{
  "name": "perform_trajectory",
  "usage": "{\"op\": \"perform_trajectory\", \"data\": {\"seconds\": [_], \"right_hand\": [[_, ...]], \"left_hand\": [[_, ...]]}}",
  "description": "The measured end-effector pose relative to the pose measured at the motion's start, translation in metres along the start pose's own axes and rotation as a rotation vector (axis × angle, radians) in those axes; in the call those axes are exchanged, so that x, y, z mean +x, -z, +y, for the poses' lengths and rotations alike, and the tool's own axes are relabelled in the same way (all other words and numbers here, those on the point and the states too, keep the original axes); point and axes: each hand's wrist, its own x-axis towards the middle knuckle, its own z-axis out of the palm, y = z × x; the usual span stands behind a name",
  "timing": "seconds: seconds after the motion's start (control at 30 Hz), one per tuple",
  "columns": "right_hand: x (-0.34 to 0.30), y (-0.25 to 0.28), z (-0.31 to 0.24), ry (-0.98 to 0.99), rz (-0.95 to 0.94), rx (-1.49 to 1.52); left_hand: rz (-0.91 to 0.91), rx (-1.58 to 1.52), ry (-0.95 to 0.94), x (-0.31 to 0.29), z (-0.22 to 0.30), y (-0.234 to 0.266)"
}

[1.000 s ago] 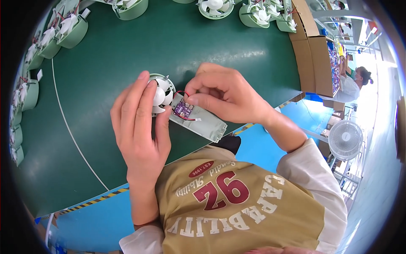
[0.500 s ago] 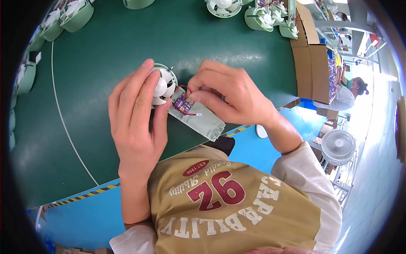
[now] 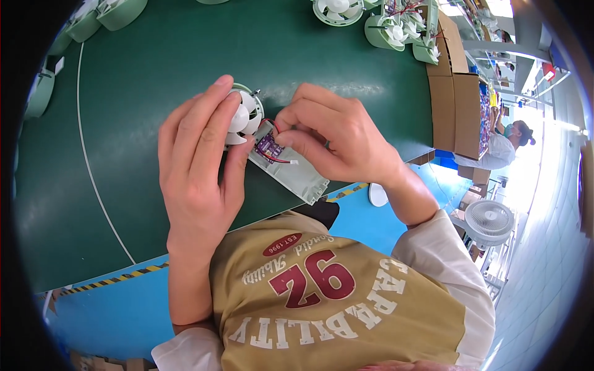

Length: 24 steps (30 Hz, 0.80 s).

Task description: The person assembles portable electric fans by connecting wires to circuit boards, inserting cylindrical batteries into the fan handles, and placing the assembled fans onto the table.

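A small handheld fan with white blades [image 3: 242, 119] and a pale green handle shell [image 3: 297, 175] lies on the green table. My left hand [image 3: 201, 148] is wrapped round the fan's round head, thumb at its lower edge. Inside the opened handle sits a purple circuit board [image 3: 268, 146]. A red and black wire pair with a white plug [image 3: 293, 162] hangs over the board. My right hand [image 3: 334, 133] pinches a red wire just above the board, thumb against forefinger. Its fingertips hide the wire's end.
More pale green fan heads [image 3: 385, 32] stand at the far right beside an open cardboard box [image 3: 455, 105]. Others [image 3: 120, 12] line the far left. Striped tape runs along the table's near edge. A white fan [image 3: 489, 222] and a person in white [image 3: 497, 151] are at the right.
The view has shifted slightly, so table and far parts sit a little differently. Both hands keep their holds on the fan and the red wire.
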Motion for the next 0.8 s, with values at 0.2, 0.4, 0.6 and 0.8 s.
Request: {"op": "perform_trajectory", "data": {"seconds": [0.2,0.4,0.6,0.8], "right_hand": [[0.001,0.001,0.001,0.042,0.011,-0.064],[0.002,-0.003,0.0,0.179,0.038,-0.188],[-0.001,-0.009,0.0,0.283,0.066,-0.337],[0.001,-0.008,0.0,0.282,0.053,-0.34]], "left_hand": [[0.029,0.023,-0.018,0.002,0.001,-0.001],[0.037,0.019,-0.027,0.002,-0.001,0.0],[0.034,-0.001,-0.017,0.002,-0.002,0.0],[0.042,0.004,-0.012,0.001,-0.002,0.001]]}}
